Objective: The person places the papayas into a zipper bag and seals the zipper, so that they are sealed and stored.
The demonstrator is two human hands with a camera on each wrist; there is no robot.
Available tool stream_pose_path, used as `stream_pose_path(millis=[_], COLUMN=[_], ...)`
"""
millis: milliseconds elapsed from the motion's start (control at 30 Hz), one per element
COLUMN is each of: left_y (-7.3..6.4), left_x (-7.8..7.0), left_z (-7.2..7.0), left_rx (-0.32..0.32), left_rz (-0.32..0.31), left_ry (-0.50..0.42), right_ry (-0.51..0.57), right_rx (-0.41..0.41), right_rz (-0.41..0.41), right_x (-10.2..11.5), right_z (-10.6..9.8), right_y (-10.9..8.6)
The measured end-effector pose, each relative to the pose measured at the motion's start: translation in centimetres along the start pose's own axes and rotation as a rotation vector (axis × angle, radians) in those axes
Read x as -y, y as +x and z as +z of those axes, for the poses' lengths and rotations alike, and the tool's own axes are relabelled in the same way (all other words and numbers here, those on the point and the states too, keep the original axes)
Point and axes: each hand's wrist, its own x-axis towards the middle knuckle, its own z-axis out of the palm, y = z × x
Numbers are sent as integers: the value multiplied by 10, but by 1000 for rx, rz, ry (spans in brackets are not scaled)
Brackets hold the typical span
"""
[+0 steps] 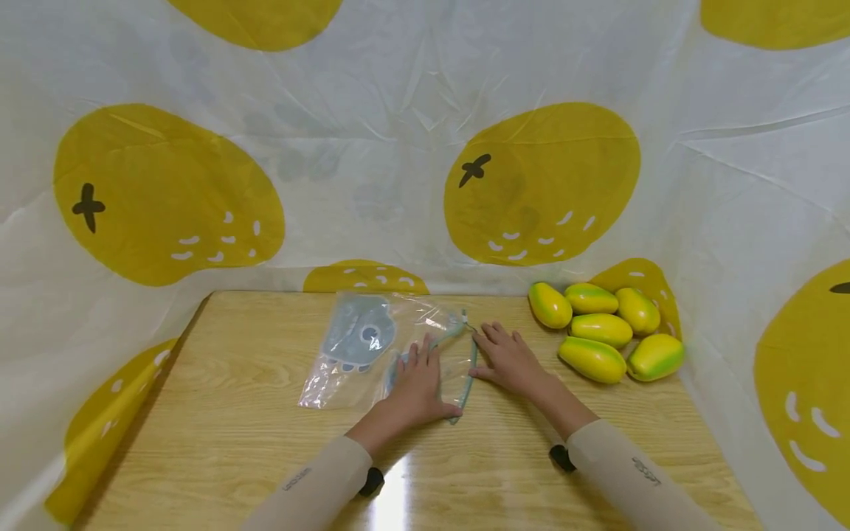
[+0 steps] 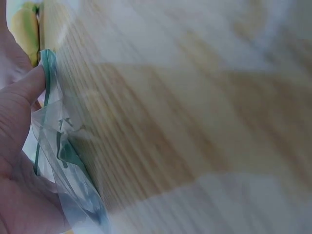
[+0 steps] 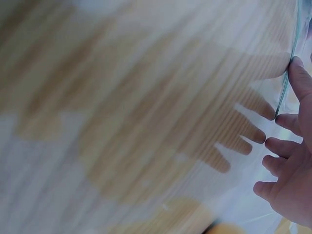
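Observation:
A clear plastic zip bag (image 1: 361, 335) with a blue-grey cartoon print lies flat on the wooden table, its green-edged mouth toward the right. My left hand (image 1: 417, 387) rests on the bag near the mouth, fingers spread and thumb at the green edge. In the left wrist view, the left thumb (image 2: 29, 85) touches the green strip, with clear film bunched beside it. My right hand (image 1: 514, 361) touches the mouth's edge from the right, its fingers extended. The right wrist view shows the thumb and index tip of the right hand (image 3: 297, 165) against the green strip.
Several yellow-green mango-like fruits (image 1: 600, 330) lie in a group at the table's back right, beyond the right hand. White cloth printed with big yellow fruits (image 1: 541, 184) hangs round the back and sides of the wooden table (image 1: 232, 442).

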Motion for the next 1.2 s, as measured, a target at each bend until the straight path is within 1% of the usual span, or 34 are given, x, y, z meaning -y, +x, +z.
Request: stream_pose_path(millis=[167,367,533,633,833,1000,1200], left_y=[-5,-12,-13,-13,-15,-16,-16], left_x=[8,15,23,30,42,44,40], left_z=[0,-5,-10,-14,-19,-17,-13], left_rx=[-6,1,-3,3,-22,-38,-66], left_rz=[-13,-27,-24,-26,-33,-36,-40], left_ry=[6,-4,-10,-6,-13,-1,7], right_ry=[33,31,25,19,24,32,35], right_rx=[18,38,33,42,53,57,59], right_rz=[6,8,9,6,10,21,29], right_x=[7,12,18,24,33,37,37], right_z=[3,8,9,9,9,8,8], right_y=[4,10,16,21,29,30,28])
